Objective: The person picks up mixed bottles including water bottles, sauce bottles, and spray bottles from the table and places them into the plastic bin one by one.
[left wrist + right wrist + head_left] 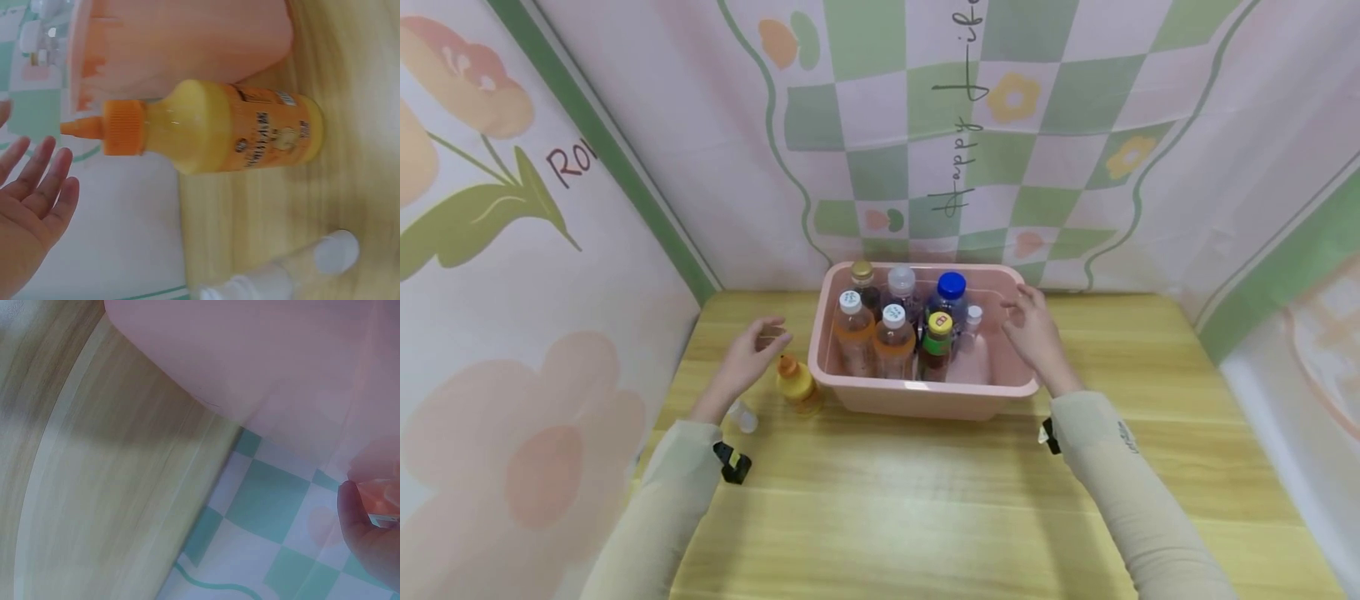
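Observation:
My left hand [751, 354], fingers loosely bent and empty, hovers just left of a pink plastic basin [917, 402]. Below its fingers, a yellow squeeze bottle [798, 387] with an orange nozzle cap stands on the table. A small clear bottle with white ends [281, 275] is beside it, under the left wrist. At the basin's right end, my right hand [1036, 329] reaches over the rim with fingers loosely curved and nothing visible in them. Bottles crowd the basin's left and middle, including two white-capped ones, a blue-capped bottle [951, 287] and a yellow-capped bottle [937, 346].
A light wooden table [910, 508] carries everything. Behind the basin hangs a green-and-white checked cloth [940, 167], close to its back rim. A printed wall panel [550, 375] borders the left side. Also in the basin is a small white-capped bottle [973, 318].

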A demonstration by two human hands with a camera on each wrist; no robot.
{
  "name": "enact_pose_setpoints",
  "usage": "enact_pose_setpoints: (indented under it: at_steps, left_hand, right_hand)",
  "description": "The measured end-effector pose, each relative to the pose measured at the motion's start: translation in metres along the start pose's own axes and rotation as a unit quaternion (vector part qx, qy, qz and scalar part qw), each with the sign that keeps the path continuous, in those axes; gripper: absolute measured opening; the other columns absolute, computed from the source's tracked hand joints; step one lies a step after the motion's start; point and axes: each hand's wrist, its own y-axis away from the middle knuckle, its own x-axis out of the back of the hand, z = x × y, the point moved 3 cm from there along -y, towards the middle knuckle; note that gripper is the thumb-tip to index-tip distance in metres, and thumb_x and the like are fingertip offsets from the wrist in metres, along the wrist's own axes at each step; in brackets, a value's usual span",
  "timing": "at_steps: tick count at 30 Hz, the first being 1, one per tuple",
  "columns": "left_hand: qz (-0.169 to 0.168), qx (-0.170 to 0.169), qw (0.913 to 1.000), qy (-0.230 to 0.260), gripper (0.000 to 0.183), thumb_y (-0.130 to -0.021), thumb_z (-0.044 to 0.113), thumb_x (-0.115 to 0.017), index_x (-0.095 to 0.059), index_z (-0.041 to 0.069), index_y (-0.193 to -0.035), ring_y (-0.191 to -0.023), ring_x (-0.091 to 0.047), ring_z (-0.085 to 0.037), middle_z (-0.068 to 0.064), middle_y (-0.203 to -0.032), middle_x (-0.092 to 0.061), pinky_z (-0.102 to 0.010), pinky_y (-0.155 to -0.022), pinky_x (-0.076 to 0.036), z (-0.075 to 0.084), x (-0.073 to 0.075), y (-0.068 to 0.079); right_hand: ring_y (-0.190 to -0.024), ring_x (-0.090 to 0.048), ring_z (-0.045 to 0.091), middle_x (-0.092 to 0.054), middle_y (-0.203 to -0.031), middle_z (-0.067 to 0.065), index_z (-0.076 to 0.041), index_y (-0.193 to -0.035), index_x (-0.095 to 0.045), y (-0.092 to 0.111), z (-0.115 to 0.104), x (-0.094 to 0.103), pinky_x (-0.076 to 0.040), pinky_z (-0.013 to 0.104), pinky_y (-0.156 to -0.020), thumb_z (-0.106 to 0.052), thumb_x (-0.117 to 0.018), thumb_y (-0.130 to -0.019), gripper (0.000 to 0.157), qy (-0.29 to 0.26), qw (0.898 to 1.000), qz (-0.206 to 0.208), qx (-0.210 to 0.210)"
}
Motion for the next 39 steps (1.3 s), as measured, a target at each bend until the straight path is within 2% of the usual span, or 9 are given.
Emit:
enact_pose_setpoints:
  at_steps: [6,15,19,26,33,39]
  left_hand:
    - [0.005,0.024,0.9996,-0.010,0.050,-0.100,0.032,-0.045,-0.040,0.004,-0.141,-0.125,-0.050,-0.041,-0.024,-0.135,-0.051,-0.052,-0.106,-0.043,-0.013,-0.003,0.004]
    - [-0.019,0.041,0.9990,0.006,0.060,-0.092,0.029,-0.062,-0.039,0.004,-0.141,-0.123,-0.052,-0.039,-0.024,-0.135,-0.051,-0.049,-0.103,-0.047,-0.024,-0.011,0.007]
    - [-0.026,0.050,0.9984,-0.005,0.062,-0.088,0.020,-0.067,-0.039,0.006,-0.142,-0.125,-0.050,-0.041,-0.023,-0.137,-0.050,-0.051,-0.103,-0.046,-0.025,-0.014,0.009]
    - [-0.021,0.044,0.9988,-0.008,0.063,-0.085,0.004,-0.066,-0.039,0.003,-0.141,-0.125,-0.049,-0.044,-0.025,-0.137,-0.048,-0.051,-0.103,-0.046,-0.026,-0.019,0.008]
    - [-0.010,0.047,0.9989,0.000,0.070,-0.082,0.002,-0.068,-0.036,0.005,-0.144,-0.125,-0.048,-0.043,-0.024,-0.141,-0.046,-0.051,-0.103,-0.046,-0.028,-0.026,0.006]
    - [-0.001,0.041,0.9992,-0.002,0.069,-0.081,-0.001,-0.068,-0.038,0.005,-0.143,-0.125,-0.048,-0.043,-0.025,-0.142,-0.043,-0.051,-0.104,-0.045,-0.030,-0.031,0.005]
  right_hand:
    - [-0.137,-0.025,0.054,-0.016,-0.156,0.025,0.009,-0.127,-0.051,0.000,0.000,0.000,-0.028,0.066,-0.109,-0.003,-0.053,-0.088,0.041,-0.001,1.000,0.000,-0.002]
    - [-0.136,-0.025,0.054,-0.018,-0.155,0.025,0.009,-0.126,-0.051,0.001,-0.001,0.000,-0.028,0.066,-0.109,-0.001,-0.053,-0.088,0.040,0.005,1.000,0.002,-0.002]
    - [-0.137,-0.025,0.054,-0.018,-0.155,0.026,0.010,-0.126,-0.051,0.001,-0.001,0.000,-0.028,0.065,-0.110,0.000,-0.054,-0.088,0.039,0.003,1.000,0.002,0.000]
    - [-0.137,-0.025,0.053,-0.017,-0.155,0.025,0.009,-0.126,-0.051,0.001,0.001,-0.001,-0.029,0.065,-0.110,-0.002,-0.053,-0.089,0.040,-0.004,1.000,0.003,-0.002]
    - [-0.137,-0.026,0.054,-0.018,-0.155,0.026,0.011,-0.125,-0.052,0.000,0.002,-0.001,-0.029,0.065,-0.110,-0.001,-0.053,-0.087,0.040,-0.005,1.000,0.008,0.006]
    - [-0.137,-0.026,0.053,-0.019,-0.154,0.026,0.013,-0.124,-0.051,-0.001,0.003,-0.001,-0.028,0.063,-0.111,0.001,-0.053,-0.085,0.041,-0.011,1.000,0.014,0.009]
